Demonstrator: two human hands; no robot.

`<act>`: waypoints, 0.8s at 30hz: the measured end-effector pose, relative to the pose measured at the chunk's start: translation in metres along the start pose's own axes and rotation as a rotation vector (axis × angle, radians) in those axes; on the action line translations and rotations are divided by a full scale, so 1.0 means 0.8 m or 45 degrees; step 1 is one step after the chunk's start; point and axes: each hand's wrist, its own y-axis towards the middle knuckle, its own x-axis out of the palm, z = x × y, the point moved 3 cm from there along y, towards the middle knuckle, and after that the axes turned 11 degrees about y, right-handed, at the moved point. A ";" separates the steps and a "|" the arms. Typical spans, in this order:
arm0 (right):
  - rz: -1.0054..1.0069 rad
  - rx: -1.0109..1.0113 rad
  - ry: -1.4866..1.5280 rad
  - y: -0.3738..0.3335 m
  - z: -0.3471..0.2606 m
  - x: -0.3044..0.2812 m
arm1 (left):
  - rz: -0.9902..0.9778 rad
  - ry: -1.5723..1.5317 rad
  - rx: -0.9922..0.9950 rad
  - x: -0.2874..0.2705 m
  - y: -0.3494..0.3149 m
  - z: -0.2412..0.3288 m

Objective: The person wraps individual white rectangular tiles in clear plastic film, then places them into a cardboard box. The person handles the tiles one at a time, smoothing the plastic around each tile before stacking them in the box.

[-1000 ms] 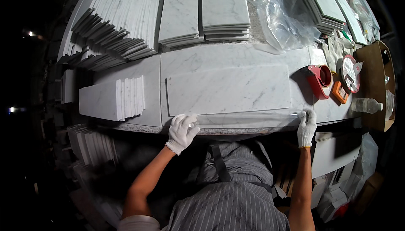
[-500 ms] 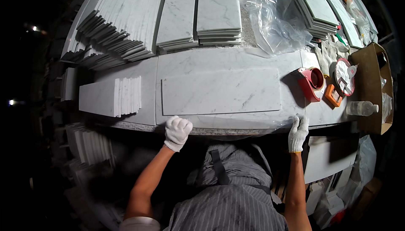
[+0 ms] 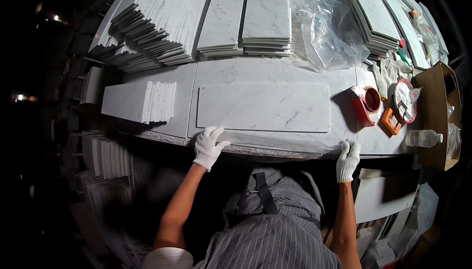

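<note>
Facing one slab (image 3: 264, 107), the left hand (image 3: 207, 147) spreads open, the right hand (image 3: 348, 162) seemingly pinching one clear film (image 3: 314, 147).

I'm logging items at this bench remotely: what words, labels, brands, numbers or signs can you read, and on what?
No text is readable.
Tape dispenser: no legible marking.
Orange block: too small to read any marking.
Bottle: too small to tell any lettering.
Slab: grey veining, no lettering visible.

The brightly lit worktop (image 3: 275, 71) bows amid darkness, plastic sheeting (image 3: 328, 30) glinting.
</note>
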 end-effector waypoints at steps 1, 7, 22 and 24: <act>-0.007 -0.003 -0.002 0.001 0.001 0.001 | -0.020 0.012 -0.013 0.002 -0.002 -0.007; -0.026 0.001 0.037 0.000 0.000 -0.001 | -0.202 -0.119 -0.075 -0.010 0.016 -0.005; 0.078 0.037 0.387 0.037 -0.065 -0.043 | -0.576 -1.283 -0.522 -0.097 0.030 -0.015; 0.018 0.263 0.505 0.039 -0.061 -0.035 | -0.622 -1.530 -0.653 -0.091 0.035 -0.013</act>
